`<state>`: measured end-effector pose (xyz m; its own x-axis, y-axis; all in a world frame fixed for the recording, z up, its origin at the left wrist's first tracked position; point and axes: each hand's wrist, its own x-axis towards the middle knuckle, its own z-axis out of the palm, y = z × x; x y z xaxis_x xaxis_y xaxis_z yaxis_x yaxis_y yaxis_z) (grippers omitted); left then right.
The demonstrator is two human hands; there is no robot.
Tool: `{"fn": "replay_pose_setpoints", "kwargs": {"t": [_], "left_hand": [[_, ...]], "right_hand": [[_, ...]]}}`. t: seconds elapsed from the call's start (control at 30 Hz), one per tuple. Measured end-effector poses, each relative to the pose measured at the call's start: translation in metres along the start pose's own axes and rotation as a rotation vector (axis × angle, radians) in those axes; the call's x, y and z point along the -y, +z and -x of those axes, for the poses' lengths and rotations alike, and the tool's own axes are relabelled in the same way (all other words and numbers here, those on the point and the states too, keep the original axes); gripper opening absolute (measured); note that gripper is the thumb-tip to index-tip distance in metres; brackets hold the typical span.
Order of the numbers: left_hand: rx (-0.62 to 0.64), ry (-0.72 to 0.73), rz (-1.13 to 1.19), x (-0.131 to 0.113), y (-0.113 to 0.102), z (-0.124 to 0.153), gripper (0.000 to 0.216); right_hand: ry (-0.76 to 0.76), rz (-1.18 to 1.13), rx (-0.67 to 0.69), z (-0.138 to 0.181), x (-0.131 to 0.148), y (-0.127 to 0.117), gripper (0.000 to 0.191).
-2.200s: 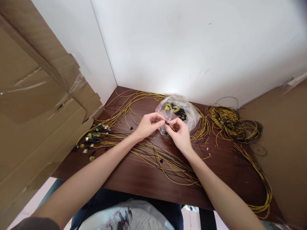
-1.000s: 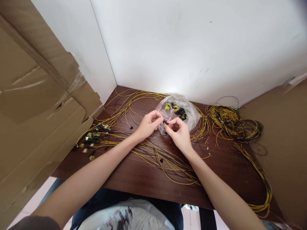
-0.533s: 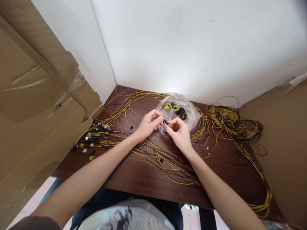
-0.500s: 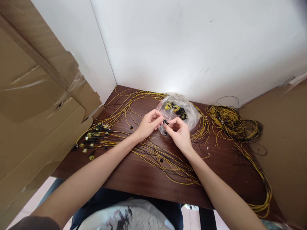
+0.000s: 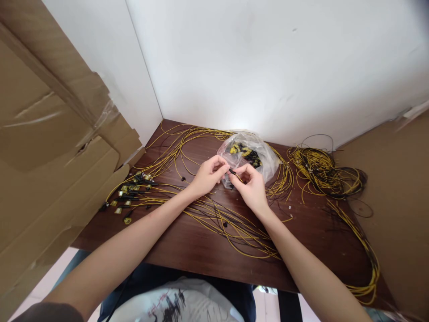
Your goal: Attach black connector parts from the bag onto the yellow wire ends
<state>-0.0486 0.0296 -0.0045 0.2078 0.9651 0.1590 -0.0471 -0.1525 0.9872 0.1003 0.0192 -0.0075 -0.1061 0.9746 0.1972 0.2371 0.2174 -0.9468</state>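
Observation:
Both hands meet over the near edge of a clear plastic bag [image 5: 268,163] that holds small yellow and black parts [image 5: 246,153]. Between them is a slim black connector piece [image 5: 232,171] with a wire running from it. My left hand [image 5: 212,172] is closed, thumb and forefinger pinched at one end of this piece. My right hand [image 5: 250,181] pinches the other end, where a thin yellow wire [image 5: 239,178] shows beside the fingers. The fingers partly hide the piece.
Yellow and black wires [image 5: 231,241] lie across the brown table [image 5: 187,255], with yellow-tipped black ends [image 5: 129,197] at left. A coiled wire bundle [image 5: 318,172] sits at right. Cardboard panels [image 5: 50,156] and a white wall [image 5: 251,67] enclose the table.
Very little differs. Both hands keep their pinch on the black connector piece, and my left hand has shifted slightly.

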Motion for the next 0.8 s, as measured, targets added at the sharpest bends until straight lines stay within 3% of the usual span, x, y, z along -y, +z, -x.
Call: {"fn": "replay_pose_setpoints", "kwargs": {"t": [0.33,0.8], "left_hand": [[0.002,0.008,0.094,0.005,-0.0009,-0.0018,0.022],[-0.007,0.009,0.046,0.0005,0.0,-0.0014,0.017]], "right_hand": [[-0.02,0.006,0.004,-0.0003,0.0013,-0.0009,0.011],[-0.085,0.029,0.043,-0.0027,0.0007,-0.0028,0.018]]}}
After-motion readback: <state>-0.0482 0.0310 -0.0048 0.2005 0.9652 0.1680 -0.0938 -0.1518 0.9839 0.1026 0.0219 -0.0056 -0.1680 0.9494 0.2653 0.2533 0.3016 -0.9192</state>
